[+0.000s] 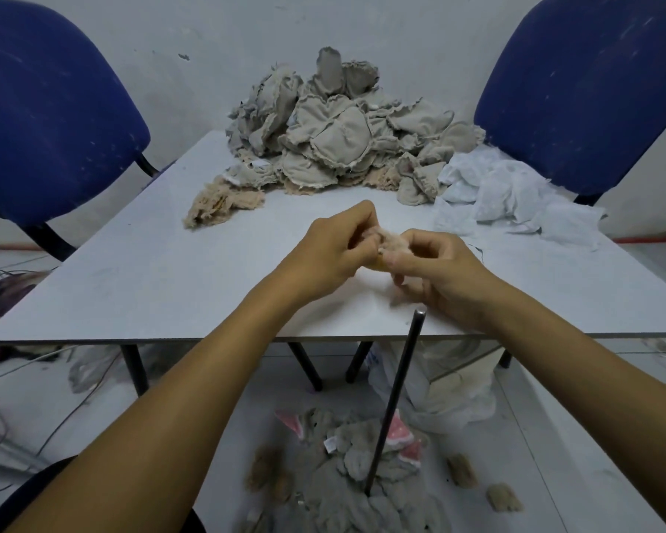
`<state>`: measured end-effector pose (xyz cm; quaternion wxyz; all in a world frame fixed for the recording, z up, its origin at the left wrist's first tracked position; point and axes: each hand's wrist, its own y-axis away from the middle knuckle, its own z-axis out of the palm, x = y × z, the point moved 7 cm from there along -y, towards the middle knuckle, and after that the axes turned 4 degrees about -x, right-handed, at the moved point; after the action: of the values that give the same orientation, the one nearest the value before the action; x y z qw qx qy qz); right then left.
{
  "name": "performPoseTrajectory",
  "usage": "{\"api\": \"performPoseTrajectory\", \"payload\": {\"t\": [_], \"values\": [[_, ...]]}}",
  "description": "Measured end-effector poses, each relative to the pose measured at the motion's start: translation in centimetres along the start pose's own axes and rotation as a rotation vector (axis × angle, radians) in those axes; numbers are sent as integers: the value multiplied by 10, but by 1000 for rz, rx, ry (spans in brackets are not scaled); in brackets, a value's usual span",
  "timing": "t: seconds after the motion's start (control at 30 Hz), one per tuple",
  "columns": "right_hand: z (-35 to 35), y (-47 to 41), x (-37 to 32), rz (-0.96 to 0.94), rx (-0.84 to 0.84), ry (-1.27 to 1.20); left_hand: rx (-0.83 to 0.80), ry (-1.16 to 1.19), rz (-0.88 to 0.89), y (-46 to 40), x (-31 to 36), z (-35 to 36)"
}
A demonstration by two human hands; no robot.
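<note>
- Our left hand [333, 246] and right hand [437, 269] pinch a small tan fabric piece [391, 244] between them, above the near middle of the table [150, 271].
- A grey fabric pile [339, 136] sits far beyond.

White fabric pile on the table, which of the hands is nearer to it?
Right. The right hand is just in front and left of the white fabric pile; the left hand is farther left, across the small fuzzy piece both hands pinch.
</note>
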<state>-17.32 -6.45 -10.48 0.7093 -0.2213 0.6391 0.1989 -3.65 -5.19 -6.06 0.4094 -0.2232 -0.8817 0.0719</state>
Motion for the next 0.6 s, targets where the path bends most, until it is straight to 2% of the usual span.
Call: {"api": "performPoseTrajectory", "payload": {"t": [0.17,0.27,0.33,0.43,0.47,0.6], "values": [[-7,-2,-9,-158,339,128,191,-218,176,8,15,2],[-12,1,-16,-229,484,368,171,-253,204,9,11,6],[-14,2,-16,-244,506,413,86,-6,75,6,-2,11],[-8,3,-13,-257,405,341,-12,590,-244,5,-21,23],[-7,3,-13,-267,370,326,-44,704,-311,5,-24,27],[-5,3,-13,-272,349,312,-140,857,-393,7,-25,33]]}}
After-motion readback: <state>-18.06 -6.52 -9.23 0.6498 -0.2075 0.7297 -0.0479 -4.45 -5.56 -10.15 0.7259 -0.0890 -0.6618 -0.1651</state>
